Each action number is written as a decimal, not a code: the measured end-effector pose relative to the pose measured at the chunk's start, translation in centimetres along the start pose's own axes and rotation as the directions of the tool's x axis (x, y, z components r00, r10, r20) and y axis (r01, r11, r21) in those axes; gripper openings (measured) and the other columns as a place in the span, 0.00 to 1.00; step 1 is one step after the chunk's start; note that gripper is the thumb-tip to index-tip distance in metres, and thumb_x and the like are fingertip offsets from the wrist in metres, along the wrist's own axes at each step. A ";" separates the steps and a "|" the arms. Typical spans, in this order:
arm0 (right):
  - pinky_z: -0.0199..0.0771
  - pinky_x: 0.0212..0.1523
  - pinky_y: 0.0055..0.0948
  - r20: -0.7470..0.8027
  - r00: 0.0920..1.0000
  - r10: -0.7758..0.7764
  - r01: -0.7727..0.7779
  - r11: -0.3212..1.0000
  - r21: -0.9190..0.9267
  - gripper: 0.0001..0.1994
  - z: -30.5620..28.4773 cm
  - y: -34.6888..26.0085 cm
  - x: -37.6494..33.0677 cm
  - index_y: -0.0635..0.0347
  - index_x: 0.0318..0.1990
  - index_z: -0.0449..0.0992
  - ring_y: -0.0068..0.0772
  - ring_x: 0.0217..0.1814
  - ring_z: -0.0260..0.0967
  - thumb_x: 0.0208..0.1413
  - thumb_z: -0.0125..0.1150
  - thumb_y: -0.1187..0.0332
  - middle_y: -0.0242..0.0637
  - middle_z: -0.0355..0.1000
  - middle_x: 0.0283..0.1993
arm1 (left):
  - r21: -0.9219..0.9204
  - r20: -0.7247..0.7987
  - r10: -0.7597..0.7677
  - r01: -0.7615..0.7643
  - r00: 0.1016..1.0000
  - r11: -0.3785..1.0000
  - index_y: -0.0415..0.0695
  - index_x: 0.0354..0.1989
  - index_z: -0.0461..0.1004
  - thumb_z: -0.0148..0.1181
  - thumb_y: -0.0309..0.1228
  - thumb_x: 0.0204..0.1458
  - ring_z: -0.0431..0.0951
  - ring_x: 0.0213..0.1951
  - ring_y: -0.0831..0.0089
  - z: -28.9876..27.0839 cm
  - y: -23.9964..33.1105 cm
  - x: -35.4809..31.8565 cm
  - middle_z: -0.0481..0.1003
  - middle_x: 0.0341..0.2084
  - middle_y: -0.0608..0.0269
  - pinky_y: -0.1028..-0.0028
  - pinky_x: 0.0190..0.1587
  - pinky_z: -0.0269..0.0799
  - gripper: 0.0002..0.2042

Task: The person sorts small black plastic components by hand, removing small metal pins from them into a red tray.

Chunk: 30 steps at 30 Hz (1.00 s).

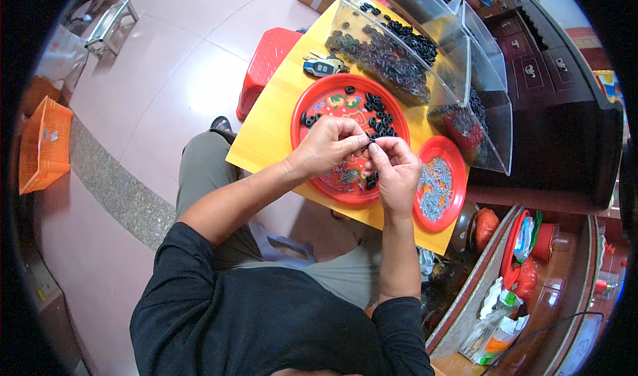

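Glossy pale tiled floor (159,37), dark cabinet (551,120)

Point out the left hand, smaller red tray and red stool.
Left hand (324,144): head view, middle of the hand.
Smaller red tray (458,184): head view, right side of the rim.
Red stool (272,53): head view, seat top.

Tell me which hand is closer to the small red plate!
Right. The right hand is just left of the small red plate; the left hand is farther left, over the big red plate.
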State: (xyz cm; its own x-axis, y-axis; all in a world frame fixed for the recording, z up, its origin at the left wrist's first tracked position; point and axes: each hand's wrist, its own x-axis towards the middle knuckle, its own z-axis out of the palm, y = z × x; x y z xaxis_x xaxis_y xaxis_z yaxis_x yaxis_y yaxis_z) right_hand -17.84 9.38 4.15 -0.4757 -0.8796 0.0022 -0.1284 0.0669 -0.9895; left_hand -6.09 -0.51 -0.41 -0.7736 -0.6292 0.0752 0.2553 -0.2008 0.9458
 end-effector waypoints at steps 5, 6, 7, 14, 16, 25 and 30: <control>0.70 0.20 0.17 -0.097 0.989 0.112 -0.085 0.966 0.245 0.02 -1.7 0.4 0.4 0.63 0.33 0.72 0.17 0.20 0.67 0.54 0.56 0.75 0.33 0.71 0.25 | 0.202 -0.053 0.048 -0.036 0.997 0.979 0.37 0.27 0.73 0.56 0.28 0.52 0.73 0.23 0.78 0.4 1.2 0.2 0.73 0.20 0.63 0.76 0.26 0.70 0.07; 0.70 0.19 0.18 -0.129 0.984 0.126 -0.086 0.956 0.280 0.02 -2.3 0.6 0.4 0.63 0.33 0.72 0.18 0.19 0.66 0.54 0.56 0.76 0.33 0.71 0.24 | 0.202 -0.053 0.048 -0.036 0.997 0.979 0.37 0.27 0.73 0.56 0.28 0.52 0.73 0.23 0.78 0.3 0.6 0.3 0.73 0.20 0.63 0.76 0.26 0.70 0.07; 0.70 0.18 0.18 -0.150 0.983 0.109 -0.064 0.958 0.281 0.02 -2.8 0.8 0.4 0.64 0.33 0.72 0.18 0.19 0.66 0.53 0.57 0.76 0.33 0.71 0.24 | 0.615 -0.022 0.300 -0.223 0.954 0.756 0.37 0.27 0.73 0.56 0.28 0.49 0.74 0.24 0.73 0.3 -0.3 0.5 0.72 0.22 0.60 0.73 0.27 0.71 0.06; 0.69 0.21 0.17 -0.205 0.973 0.104 -0.064 0.979 0.195 0.02 -3.4 1.2 -1.6 0.64 0.33 0.72 0.19 0.21 0.66 0.53 0.57 0.76 0.33 0.70 0.24 | 0.971 0.216 0.397 -0.239 0.892 0.009 0.41 0.20 0.75 0.56 0.29 0.37 0.73 0.33 0.62 3.0 -1.7 1.3 0.70 0.26 0.56 0.71 0.29 0.73 0.05; 0.69 0.22 0.17 -0.216 0.971 0.099 -0.065 0.986 0.156 0.02 -3.4 1.3 -2.2 0.64 0.33 0.72 0.18 0.21 0.66 0.53 0.57 0.76 0.32 0.70 0.25 | 0.976 0.215 0.328 -0.210 0.920 -0.053 0.42 0.20 0.75 0.56 0.30 0.36 0.73 0.32 0.64 3.5 -1.9 1.8 0.70 0.26 0.56 0.73 0.28 0.73 0.05; 0.69 0.23 0.17 -0.248 0.968 0.030 -0.018 0.999 0.050 0.01 -3.8 1.4 -3.0 0.63 0.33 0.71 0.17 0.22 0.66 0.53 0.56 0.77 0.32 0.70 0.25 | 0.959 0.174 0.309 -0.232 0.935 0.165 0.38 0.24 0.70 0.54 0.27 0.40 0.73 0.33 0.58 3.4 -2.2 2.2 0.68 0.26 0.53 0.65 0.31 0.74 0.05; 0.69 0.23 0.17 -0.260 0.966 0.013 0.009 0.997 0.082 0.01 -3.9 1.7 -2.4 0.63 0.33 0.71 0.17 0.22 0.66 0.53 0.56 0.77 0.31 0.70 0.25 | 0.914 0.147 0.362 -0.266 0.920 0.305 0.37 0.24 0.70 0.55 0.27 0.39 0.75 0.32 0.56 2.7 -2.1 2.2 0.70 0.26 0.49 0.62 0.30 0.74 0.06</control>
State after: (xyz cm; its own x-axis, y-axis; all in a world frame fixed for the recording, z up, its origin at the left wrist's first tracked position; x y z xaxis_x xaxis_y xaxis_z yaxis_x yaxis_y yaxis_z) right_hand -20.34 13.44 3.07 -0.6869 -0.7263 0.0268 -0.0608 0.0206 -0.9979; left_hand -9.89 0.53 -1.36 -0.7045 -0.5418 0.4583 -0.2468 0.7926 0.5576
